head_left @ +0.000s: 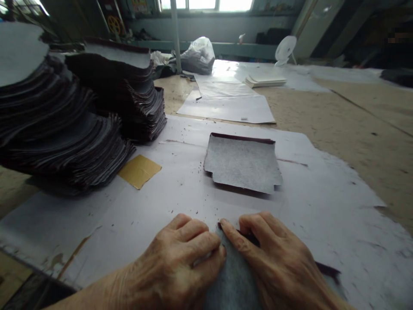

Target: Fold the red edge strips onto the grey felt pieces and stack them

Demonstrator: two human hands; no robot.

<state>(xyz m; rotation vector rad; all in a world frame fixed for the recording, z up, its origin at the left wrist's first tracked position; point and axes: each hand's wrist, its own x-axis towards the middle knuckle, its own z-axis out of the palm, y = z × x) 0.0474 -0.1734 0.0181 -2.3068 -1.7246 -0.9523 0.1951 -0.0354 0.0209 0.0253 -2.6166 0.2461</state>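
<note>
With left hand [183, 258] curled and right hand [282, 260] arched on a grey, dark-edged, fabric-like sheet [235, 275], impossible to tell whether pinching, atop scuffed white paper [171, 200], nearer than a notched grey piece [241, 163], could skew the sheet's edge through uneven finger pressure.

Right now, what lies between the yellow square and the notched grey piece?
The head view shows white paper with dark specks between the yellow square and notched grey piece, no other object.

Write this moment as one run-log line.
left hand: on grey sheet | right hand: at its dark edge | ahead: similar sheet | left side: stacks, yellow square
</note>
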